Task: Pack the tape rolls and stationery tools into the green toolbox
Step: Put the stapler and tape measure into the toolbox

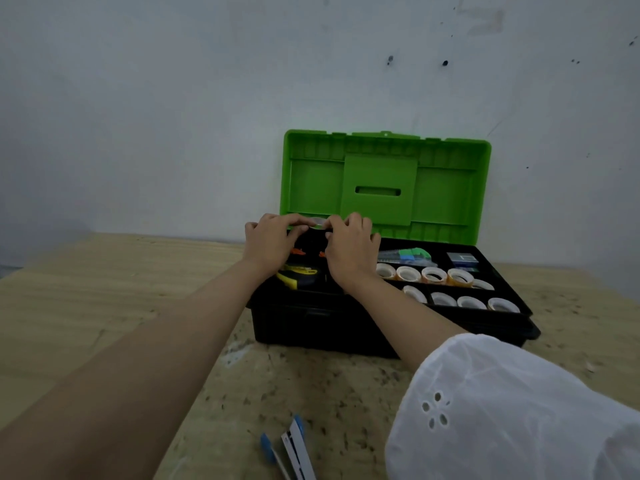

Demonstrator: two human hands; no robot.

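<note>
Here, a small clear tape roll (pixel 318 222), likely light, stiff and slick-sided, is pinched by its rim between left hand (pixel 268 242) and right hand (pixel 349 252) above the left end of the open green toolbox (pixel 311 327).

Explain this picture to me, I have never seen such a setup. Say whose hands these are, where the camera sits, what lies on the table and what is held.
There is no machine here: a person works with bare hands, and the one picture comes from a camera worn on the head, looking forward and down. The left hand and the right hand together pinch a small clear item, too blurred to name, over one end of the toolbox. Its green lid stands open. Inside sit rows of tape rolls; under the hands lies a yellow and black tool. On the table, near the person, lie blue-tipped pens.
</note>
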